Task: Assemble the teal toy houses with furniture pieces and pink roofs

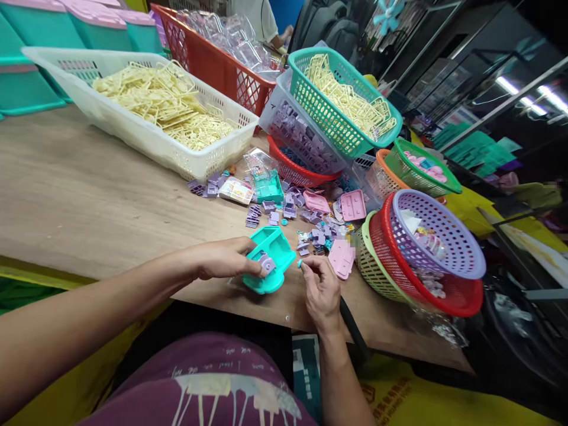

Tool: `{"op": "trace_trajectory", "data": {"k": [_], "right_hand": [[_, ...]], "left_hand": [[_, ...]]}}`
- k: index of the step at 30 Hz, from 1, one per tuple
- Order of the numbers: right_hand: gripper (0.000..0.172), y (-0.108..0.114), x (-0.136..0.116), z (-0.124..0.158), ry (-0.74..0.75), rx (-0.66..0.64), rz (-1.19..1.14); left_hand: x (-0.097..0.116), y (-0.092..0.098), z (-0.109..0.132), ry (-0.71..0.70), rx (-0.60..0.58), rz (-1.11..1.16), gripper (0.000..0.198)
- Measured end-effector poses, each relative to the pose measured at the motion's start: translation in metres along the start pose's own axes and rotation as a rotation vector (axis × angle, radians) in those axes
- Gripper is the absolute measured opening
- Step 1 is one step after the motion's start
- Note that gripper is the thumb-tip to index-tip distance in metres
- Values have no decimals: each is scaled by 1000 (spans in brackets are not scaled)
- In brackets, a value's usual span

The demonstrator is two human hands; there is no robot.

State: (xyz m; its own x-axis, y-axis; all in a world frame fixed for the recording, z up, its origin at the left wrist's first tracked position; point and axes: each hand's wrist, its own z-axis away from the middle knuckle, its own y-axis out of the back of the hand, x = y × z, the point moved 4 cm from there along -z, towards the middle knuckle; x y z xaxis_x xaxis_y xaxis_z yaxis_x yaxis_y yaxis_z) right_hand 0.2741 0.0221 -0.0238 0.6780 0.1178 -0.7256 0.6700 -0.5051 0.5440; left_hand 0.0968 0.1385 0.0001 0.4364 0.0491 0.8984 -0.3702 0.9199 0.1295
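Note:
My left hand (224, 258) grips a teal plastic tray-shaped toy part (273, 251) near the table's front edge, its thumb pressing a small lilac piece (267, 264) onto it. Just to the right, my right hand (320, 289) is closed in a pinch on a tiny teal piece (300, 262) close to the teal part's corner. Loose lilac and pink small parts (310, 228) lie scattered on the wooden table (89, 195) just beyond both hands.
A white basket (146, 139) of cream frames stands at the back left, a red crate (213, 59) behind it. Teal (344, 100), red, orange and green baskets are stacked in the middle. Nested round baskets (426, 254) sit at the right edge. Another person's arm shows far back.

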Motion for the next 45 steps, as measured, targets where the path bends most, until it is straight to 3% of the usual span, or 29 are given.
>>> {"op": "trace_trajectory", "data": {"k": [3,6,11,19,22,28,39,45], "right_hand": [[7,-4,-34,7,41,5,-163],[9,-16,-46,14,50,-29,-210],[9,-24,-39,24,62,28,-164],[14,-27,-43,32,228,165,41],[11,-30,-37,34,162,222,5],[9,-33,-20,35,-26,173,-264],[9,-29,-22,38,14,168,-217],[10,-31,-18,39,-51,172,-298]], "left_hand": [[-1,-7,-3,-38,-51,1,31],[-1,-11,-4,-55,-58,-67,27],[5,-14,-3,-40,-6,-195,27],[2,-15,-4,-29,44,-334,35],[1,-16,-4,-26,51,-396,38],[7,-20,-3,16,60,-576,37],[9,-25,-2,52,19,-685,35],[12,-27,-2,38,9,-710,39]]}}
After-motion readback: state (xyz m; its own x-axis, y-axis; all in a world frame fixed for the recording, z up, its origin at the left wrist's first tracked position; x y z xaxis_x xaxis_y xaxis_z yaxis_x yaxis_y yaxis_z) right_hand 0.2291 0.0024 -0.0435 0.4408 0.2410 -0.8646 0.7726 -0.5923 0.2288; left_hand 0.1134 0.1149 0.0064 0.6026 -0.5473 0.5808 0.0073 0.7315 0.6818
